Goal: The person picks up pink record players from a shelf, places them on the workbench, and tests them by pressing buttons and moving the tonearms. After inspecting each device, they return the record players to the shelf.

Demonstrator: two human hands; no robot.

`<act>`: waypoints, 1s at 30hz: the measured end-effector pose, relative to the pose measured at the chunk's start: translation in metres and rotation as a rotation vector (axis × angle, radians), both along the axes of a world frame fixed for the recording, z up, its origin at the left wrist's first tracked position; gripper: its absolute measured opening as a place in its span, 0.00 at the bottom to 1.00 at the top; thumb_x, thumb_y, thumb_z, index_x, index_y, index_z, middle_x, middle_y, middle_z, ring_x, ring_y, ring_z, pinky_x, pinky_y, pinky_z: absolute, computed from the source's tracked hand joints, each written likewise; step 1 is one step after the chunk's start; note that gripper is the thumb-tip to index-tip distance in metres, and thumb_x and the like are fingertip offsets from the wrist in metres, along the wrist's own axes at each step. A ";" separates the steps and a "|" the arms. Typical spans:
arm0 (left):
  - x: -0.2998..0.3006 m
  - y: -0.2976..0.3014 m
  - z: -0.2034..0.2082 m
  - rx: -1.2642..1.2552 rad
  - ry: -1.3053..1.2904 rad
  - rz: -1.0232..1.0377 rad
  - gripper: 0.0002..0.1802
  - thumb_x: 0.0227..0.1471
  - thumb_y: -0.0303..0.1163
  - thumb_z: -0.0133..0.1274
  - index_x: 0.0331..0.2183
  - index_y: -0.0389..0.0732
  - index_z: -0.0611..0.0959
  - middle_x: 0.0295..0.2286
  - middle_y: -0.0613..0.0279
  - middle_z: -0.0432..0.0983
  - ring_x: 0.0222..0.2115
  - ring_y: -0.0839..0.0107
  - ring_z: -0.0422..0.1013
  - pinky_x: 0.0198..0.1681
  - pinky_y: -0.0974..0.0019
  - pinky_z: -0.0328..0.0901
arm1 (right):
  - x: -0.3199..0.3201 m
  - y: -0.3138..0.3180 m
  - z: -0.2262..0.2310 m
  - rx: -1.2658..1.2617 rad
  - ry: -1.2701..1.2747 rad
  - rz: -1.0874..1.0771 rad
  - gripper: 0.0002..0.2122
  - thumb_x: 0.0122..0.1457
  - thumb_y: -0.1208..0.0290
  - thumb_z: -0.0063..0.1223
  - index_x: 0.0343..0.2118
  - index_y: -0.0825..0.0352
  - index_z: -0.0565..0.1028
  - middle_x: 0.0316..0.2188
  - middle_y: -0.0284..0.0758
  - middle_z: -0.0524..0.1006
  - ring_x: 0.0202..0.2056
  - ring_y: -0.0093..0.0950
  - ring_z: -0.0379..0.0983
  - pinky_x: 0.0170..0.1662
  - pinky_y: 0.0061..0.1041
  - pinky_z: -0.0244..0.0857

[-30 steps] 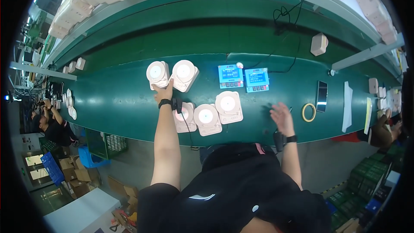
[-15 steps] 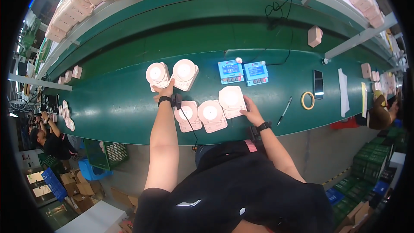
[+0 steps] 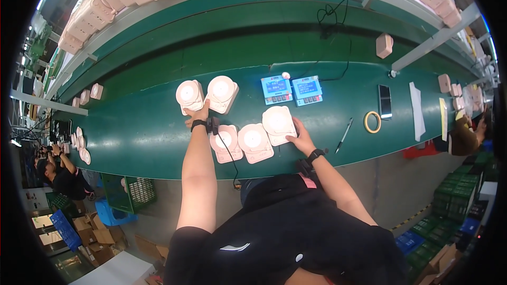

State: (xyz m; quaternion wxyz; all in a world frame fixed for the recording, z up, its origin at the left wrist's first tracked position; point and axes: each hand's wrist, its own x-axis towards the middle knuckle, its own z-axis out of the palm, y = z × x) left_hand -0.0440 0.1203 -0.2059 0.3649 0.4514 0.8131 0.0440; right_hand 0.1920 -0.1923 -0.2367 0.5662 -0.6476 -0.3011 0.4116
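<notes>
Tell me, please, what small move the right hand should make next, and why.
I'd perhaps close the right hand gently on the front row's rightmost pink device, since it rests against that device's right edge, while the left hand is at the back pair.

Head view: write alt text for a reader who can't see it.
A person's right-hand grip is on the rightmost pink device of three in a row on a green table; the left-hand grip is at the back-left device, one of a pair. Two lit blue boxes sit beyond; a pen, yellow ring and phone lie to the right.
</notes>
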 end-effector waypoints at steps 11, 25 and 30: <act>-0.001 0.001 -0.001 0.013 0.029 -0.012 0.72 0.24 0.72 0.56 0.59 0.55 0.31 0.57 0.28 0.30 0.60 0.41 0.29 0.60 0.47 0.34 | -0.004 0.001 0.008 -0.050 -0.144 -0.016 0.37 0.40 0.78 0.60 0.56 0.68 0.56 0.53 0.43 0.64 0.56 0.35 0.59 0.57 0.27 0.53; -0.008 0.006 -0.002 -0.005 0.066 -0.037 0.73 0.24 0.74 0.54 0.59 0.54 0.30 0.56 0.27 0.32 0.59 0.38 0.31 0.59 0.45 0.33 | -0.020 0.009 0.028 -0.178 -0.324 -0.028 0.38 0.38 0.76 0.62 0.55 0.70 0.55 0.52 0.46 0.62 0.54 0.39 0.58 0.57 0.32 0.52; -0.030 -0.032 -0.005 0.417 -0.301 -0.132 0.64 0.36 0.63 0.55 0.59 0.38 0.38 0.56 0.30 0.42 0.58 0.42 0.40 0.60 0.53 0.40 | -0.035 0.010 0.033 -0.134 -0.651 -0.068 0.43 0.37 0.71 0.64 0.56 0.70 0.51 0.53 0.48 0.57 0.55 0.46 0.53 0.58 0.37 0.50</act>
